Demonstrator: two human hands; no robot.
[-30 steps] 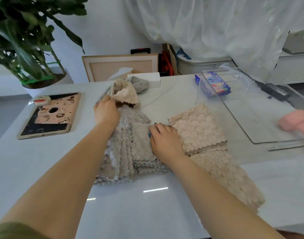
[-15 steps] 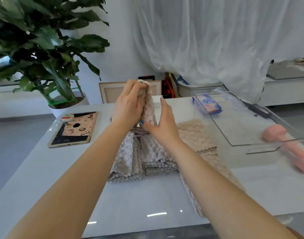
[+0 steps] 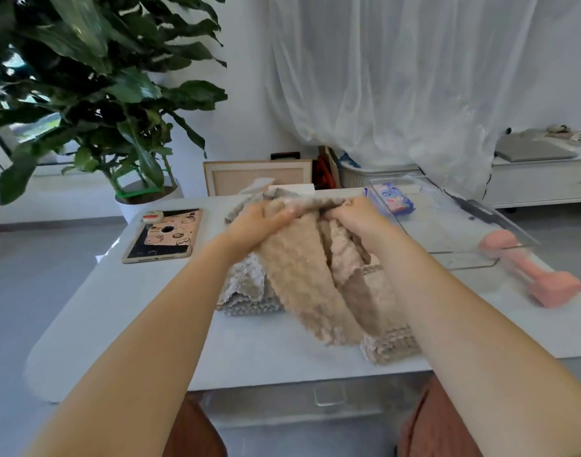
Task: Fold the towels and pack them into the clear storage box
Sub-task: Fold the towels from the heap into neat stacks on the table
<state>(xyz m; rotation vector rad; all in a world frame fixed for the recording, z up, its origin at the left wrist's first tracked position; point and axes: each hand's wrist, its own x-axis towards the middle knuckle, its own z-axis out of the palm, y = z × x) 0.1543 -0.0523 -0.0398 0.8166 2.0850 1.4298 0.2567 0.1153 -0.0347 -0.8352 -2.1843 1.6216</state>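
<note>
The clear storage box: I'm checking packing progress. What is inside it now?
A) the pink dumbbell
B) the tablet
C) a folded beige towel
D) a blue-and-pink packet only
D: the clear storage box shows only a blue-and-pink packet; the beige towel hangs from both hands.

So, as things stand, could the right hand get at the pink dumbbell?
Probably yes, but not straight away. The pink dumbbell lies on the table's right side with nothing between it and the right hand. That hand, like the left hand, is gripping the beige towel and would have to let go first.
</note>
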